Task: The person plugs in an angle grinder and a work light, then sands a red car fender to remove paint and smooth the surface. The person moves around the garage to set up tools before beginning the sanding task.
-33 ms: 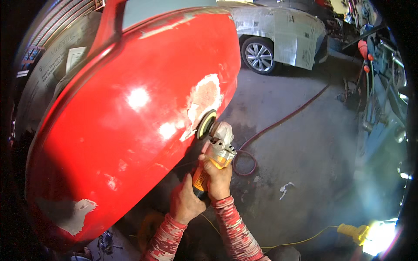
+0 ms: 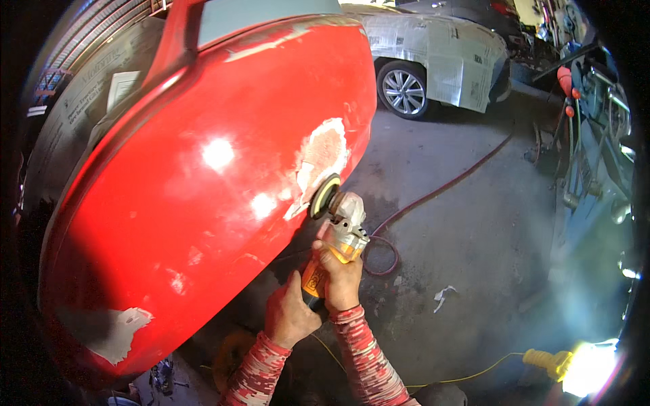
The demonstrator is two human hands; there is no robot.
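Observation:
My left hand (image 2: 290, 314) is closed around the rear of a yellow and black angle grinder (image 2: 347, 231). Further forward, my right hand (image 2: 342, 281) wraps the grinder's body just behind its metal head. The round disc (image 2: 325, 196) faces a large red car body panel (image 2: 264, 115) at the lower end of a bare, scuffed patch (image 2: 321, 152). Whether the disc touches the surface, I cannot tell. Another greyish worn patch (image 2: 122, 335) marks the panel's near left corner. Both forearms wear red patterned sleeves.
A dark red hose (image 2: 447, 186) curls over the grey floor beside the grinder. At lower right, a bright work lamp (image 2: 589, 369) trails a yellow cord (image 2: 467, 377). Behind stands a car covered in sheeting (image 2: 450, 57); tools and metal parts (image 2: 582, 149) line the right side.
The whole view has shifted very slightly, with the panel appearing a little further right. Both hands keep the same hold on the angle grinder.

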